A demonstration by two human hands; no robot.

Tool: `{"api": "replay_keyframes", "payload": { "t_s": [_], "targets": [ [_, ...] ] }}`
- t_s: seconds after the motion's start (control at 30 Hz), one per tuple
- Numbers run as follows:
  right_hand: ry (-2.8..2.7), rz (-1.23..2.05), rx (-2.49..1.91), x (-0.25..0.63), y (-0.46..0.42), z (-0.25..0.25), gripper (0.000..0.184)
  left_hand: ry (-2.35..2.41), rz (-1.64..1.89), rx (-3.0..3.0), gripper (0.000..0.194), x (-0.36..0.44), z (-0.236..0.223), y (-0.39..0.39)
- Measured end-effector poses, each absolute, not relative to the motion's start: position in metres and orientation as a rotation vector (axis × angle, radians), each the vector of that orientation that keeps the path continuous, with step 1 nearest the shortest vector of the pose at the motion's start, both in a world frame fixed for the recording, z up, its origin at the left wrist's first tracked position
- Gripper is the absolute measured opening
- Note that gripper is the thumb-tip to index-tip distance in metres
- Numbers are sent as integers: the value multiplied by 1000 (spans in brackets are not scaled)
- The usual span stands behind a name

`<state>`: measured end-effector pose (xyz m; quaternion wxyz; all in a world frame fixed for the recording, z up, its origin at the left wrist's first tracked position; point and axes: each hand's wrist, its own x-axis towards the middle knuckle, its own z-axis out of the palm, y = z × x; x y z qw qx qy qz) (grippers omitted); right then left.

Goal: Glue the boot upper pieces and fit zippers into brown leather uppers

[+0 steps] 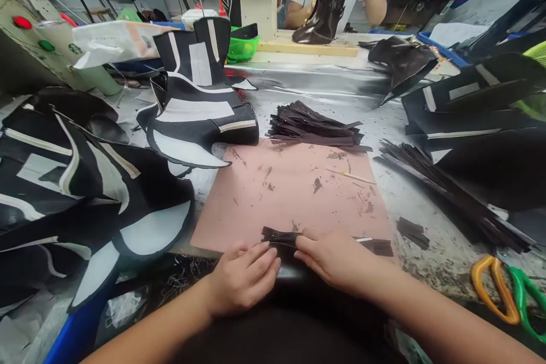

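Note:
A dark brown zipper (pixel 281 235) lies across the front edge of a pink board (pixel 273 193). My right hand (pixel 333 256) pinches it near its middle, and its far end (pixel 377 246) shows beyond the wrist. Curled at the left end of the zipper is my left hand (pixel 247 273), its fingers closed at the lower edge; exactly how much they grip is partly hidden. Below and between both hands, a smooth black leather piece (pixel 294 273) hangs over the table edge. A pile of dark zippers (pixel 315 125) lies at the back of the board.
Black boot uppers (pixel 200 108) with white strips stand at left, more uppers (pixel 85 176) nearer me. At right lie another upper (pixel 478 96), a zipper bundle (pixel 456 193), a dark scrap (pixel 413 232) and orange-green scissors (pixel 505 296). Opposite, a person (pixel 371 3) holds a brown boot (pixel 326 8).

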<state>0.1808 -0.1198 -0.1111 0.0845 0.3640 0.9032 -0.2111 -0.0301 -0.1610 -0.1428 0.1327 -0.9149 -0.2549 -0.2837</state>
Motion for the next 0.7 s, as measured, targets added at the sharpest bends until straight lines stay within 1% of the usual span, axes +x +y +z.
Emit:
{"api": "replay_keyframes", "payload": {
  "t_s": [0.23, 0.53, 0.7],
  "targets": [
    [2724, -501, 1072, 182, -122, -116, 20, -901, -806, -2613, 18, -26, -146, -168],
    [2728, -480, 1123, 183, -125, -119, 19, -981, -761, -2591, 17, -21, -146, -168],
    [2653, -553, 1297, 188, -123, -116, 23, -1003, -639, -2581, 16, -25, -149, -172]
  ]
}}
